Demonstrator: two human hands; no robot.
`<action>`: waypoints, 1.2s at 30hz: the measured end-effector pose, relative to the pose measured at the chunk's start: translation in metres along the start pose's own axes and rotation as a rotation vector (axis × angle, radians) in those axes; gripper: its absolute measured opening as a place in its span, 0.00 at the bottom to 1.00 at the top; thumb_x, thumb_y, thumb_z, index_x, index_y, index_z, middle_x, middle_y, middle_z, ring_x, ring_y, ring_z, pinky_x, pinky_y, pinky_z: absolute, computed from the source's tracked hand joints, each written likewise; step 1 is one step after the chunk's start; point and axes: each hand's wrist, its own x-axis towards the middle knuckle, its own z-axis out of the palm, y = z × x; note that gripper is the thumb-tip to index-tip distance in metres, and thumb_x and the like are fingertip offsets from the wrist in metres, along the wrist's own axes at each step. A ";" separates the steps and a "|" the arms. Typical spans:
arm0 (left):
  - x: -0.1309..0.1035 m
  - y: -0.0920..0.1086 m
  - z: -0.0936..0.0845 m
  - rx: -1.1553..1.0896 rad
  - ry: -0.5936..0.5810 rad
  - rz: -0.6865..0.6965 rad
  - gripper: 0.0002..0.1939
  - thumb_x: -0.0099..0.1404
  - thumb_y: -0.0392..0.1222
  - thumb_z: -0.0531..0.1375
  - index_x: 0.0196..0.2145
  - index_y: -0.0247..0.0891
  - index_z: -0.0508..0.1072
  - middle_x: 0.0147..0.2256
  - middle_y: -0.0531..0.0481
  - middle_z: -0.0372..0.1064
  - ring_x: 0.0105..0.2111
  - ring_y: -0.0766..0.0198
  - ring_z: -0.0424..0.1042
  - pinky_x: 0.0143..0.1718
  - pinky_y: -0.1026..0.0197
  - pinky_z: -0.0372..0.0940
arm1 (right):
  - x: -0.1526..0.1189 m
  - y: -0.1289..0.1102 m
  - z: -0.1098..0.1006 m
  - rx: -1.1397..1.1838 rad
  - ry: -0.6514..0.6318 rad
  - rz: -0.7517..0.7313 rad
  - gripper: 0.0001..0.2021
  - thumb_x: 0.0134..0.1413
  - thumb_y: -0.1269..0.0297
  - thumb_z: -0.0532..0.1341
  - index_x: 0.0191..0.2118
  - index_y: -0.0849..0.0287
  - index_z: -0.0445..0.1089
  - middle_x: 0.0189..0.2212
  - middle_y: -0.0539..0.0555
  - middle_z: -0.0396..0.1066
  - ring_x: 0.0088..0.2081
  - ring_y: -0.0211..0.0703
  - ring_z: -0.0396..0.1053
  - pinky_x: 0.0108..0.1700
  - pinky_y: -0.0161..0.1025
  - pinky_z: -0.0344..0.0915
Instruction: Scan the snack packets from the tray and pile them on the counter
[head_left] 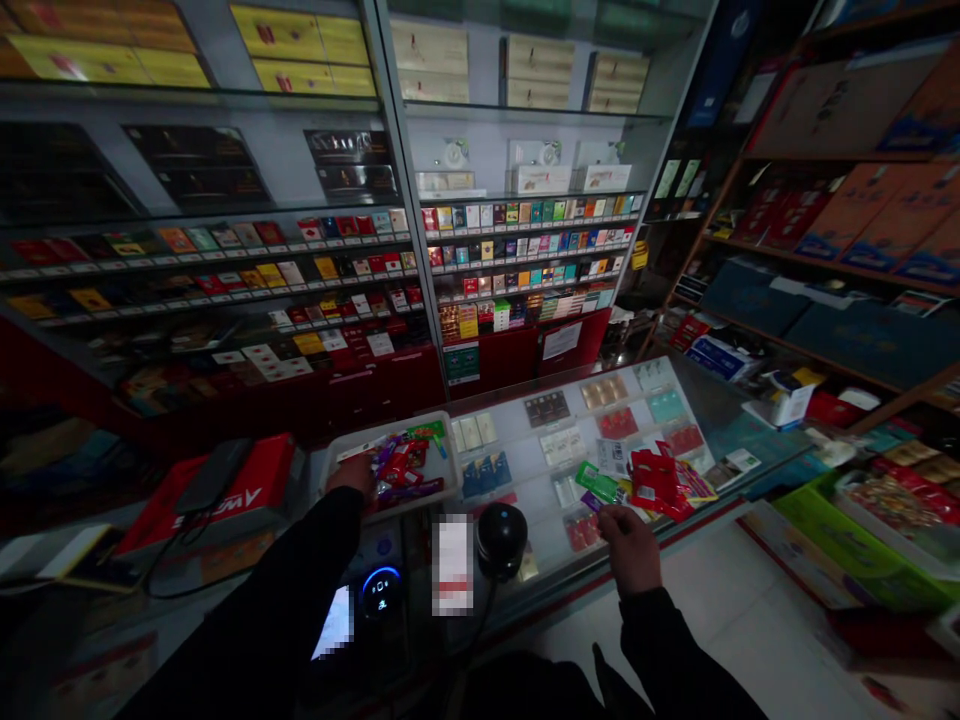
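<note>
At the left end of a white plastic tray (452, 455), my left hand (351, 474) reaches over the rim; its fingertips are hidden by the hand and the dim light. Inside the tray lie red snack packets (401, 462), a purple packet (409, 493) and a green packet (426, 432). My right hand (632, 550) is over the front of the glass counter, thumb and fingers pinched together. Whatever it may hold is too small to make out. Just beyond its fingertips are a green-and-purple packet (598, 484) and a pile of red packets (658, 482).
A black round scanner (502, 538) stands on the glass counter (540, 590), beside a lit payment device (381, 590). A red box (214, 490) is at left. Cigarette shelves (525, 215) line the back. A green crate (847, 530) stands at right.
</note>
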 end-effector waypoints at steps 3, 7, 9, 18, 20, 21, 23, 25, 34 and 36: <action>-0.005 0.022 -0.008 0.081 0.012 0.052 0.13 0.55 0.38 0.62 0.40 0.39 0.77 0.39 0.37 0.78 0.43 0.45 0.75 0.44 0.55 0.62 | -0.005 -0.028 0.014 0.016 -0.052 -0.062 0.16 0.45 0.49 0.63 0.33 0.57 0.74 0.27 0.52 0.75 0.33 0.48 0.71 0.41 0.43 0.66; -0.029 0.077 -0.022 -0.181 0.034 0.261 0.13 0.53 0.41 0.65 0.38 0.41 0.76 0.29 0.48 0.73 0.32 0.53 0.72 0.36 0.58 0.60 | -0.011 -0.072 0.039 0.094 -0.211 -0.195 0.13 0.47 0.51 0.63 0.29 0.57 0.73 0.26 0.52 0.73 0.32 0.46 0.69 0.40 0.41 0.65; -0.048 0.110 -0.027 -0.387 -0.048 0.332 0.13 0.51 0.42 0.66 0.37 0.41 0.75 0.25 0.52 0.70 0.27 0.58 0.70 0.32 0.59 0.59 | -0.014 -0.094 0.053 0.115 -0.329 -0.246 0.11 0.50 0.54 0.63 0.31 0.58 0.74 0.28 0.52 0.74 0.33 0.45 0.69 0.41 0.41 0.65; -0.109 0.190 -0.032 -0.720 -0.396 0.551 0.24 0.48 0.37 0.69 0.45 0.41 0.73 0.32 0.51 0.73 0.29 0.61 0.70 0.28 0.61 0.60 | -0.033 -0.161 0.094 0.095 -0.600 -0.371 0.12 0.51 0.59 0.65 0.40 0.58 0.77 0.26 0.47 0.72 0.28 0.37 0.66 0.34 0.35 0.61; -0.113 0.193 -0.028 -0.735 -0.439 0.566 0.22 0.49 0.38 0.69 0.44 0.41 0.74 0.31 0.50 0.73 0.28 0.61 0.71 0.28 0.61 0.60 | -0.035 -0.162 0.095 0.119 -0.590 -0.342 0.10 0.51 0.59 0.65 0.37 0.58 0.77 0.23 0.46 0.69 0.26 0.36 0.64 0.31 0.34 0.60; -0.114 0.193 -0.026 -0.761 -0.448 0.556 0.21 0.49 0.38 0.69 0.43 0.41 0.74 0.31 0.50 0.73 0.28 0.61 0.71 0.29 0.61 0.61 | -0.036 -0.160 0.096 0.146 -0.578 -0.314 0.09 0.51 0.58 0.65 0.34 0.58 0.76 0.22 0.46 0.69 0.25 0.36 0.64 0.30 0.34 0.60; -0.115 0.191 -0.021 -0.830 -0.449 0.513 0.19 0.50 0.40 0.70 0.41 0.40 0.74 0.31 0.50 0.73 0.29 0.62 0.71 0.31 0.62 0.63 | -0.035 -0.155 0.095 0.200 -0.542 -0.259 0.10 0.51 0.57 0.65 0.31 0.59 0.74 0.21 0.46 0.70 0.24 0.36 0.66 0.29 0.34 0.61; -0.114 0.186 -0.014 -0.878 -0.440 0.456 0.18 0.51 0.42 0.70 0.39 0.38 0.74 0.31 0.50 0.73 0.31 0.63 0.72 0.34 0.61 0.64 | -0.032 -0.147 0.095 0.224 -0.505 -0.215 0.11 0.51 0.56 0.65 0.30 0.59 0.73 0.21 0.48 0.71 0.24 0.38 0.67 0.29 0.34 0.62; -0.115 0.169 0.018 -1.063 -0.446 0.182 0.20 0.47 0.43 0.72 0.37 0.35 0.74 0.30 0.50 0.74 0.29 0.64 0.72 0.33 0.62 0.63 | -0.021 -0.116 0.095 0.468 -0.383 0.069 0.17 0.45 0.51 0.69 0.32 0.60 0.72 0.23 0.52 0.74 0.25 0.41 0.72 0.27 0.36 0.65; -0.115 0.172 0.023 -1.086 -0.436 0.162 0.21 0.45 0.43 0.73 0.35 0.35 0.73 0.28 0.51 0.73 0.27 0.65 0.71 0.32 0.62 0.63 | -0.017 -0.112 0.094 0.463 -0.369 0.061 0.16 0.44 0.52 0.69 0.31 0.60 0.72 0.23 0.52 0.74 0.26 0.41 0.72 0.28 0.36 0.66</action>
